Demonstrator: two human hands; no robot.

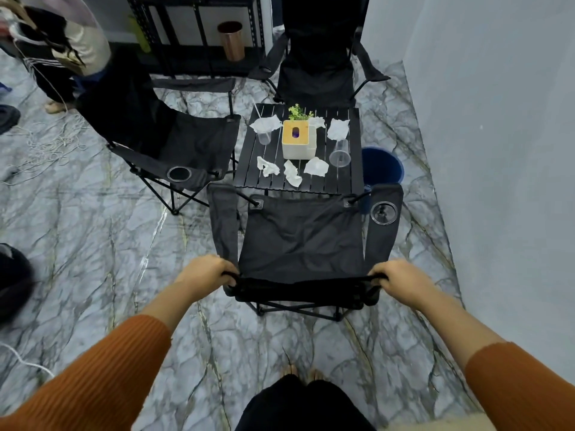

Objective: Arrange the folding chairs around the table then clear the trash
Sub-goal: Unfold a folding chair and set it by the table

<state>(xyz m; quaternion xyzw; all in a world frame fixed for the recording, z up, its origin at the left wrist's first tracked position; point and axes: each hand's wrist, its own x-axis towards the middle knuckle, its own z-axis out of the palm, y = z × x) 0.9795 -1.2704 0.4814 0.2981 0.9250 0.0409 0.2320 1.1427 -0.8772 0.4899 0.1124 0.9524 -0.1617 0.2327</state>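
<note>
Hands grip the back of the near chair [298, 241]: the left hand [203, 273] is curled round its left top corner, the right hand [396, 279] round its right one. This chair stands open, with its seat facing the table [354, 181] and its front edge just at the table's near side. The holder [384, 213] in its right armrest shows something clear inside, though I cannot tell what.

On the slatted table, three crumpled tissues [292, 173] lie along the near edge. Behind them sits a white box [298, 147] with a wooden lid and an oval slot. Right of the box a clear tilted cup [339, 154] shows its mouth to the camera. Left of the box an upright cup [264, 138] has a tissue draped over its rim, with a straw [258, 112] rising behind it. More tissues lie at the far side by a small plant [298, 112].

A blue bin [382, 166] stands on the floor just beside the table's right edge, and its inside is too dark to read. The left chair [174, 141] and the far chair [314, 73] stand open at their sides of the table. Beyond them, a copper tumbler [231, 40] sits on a shelf [199, 32].
</note>
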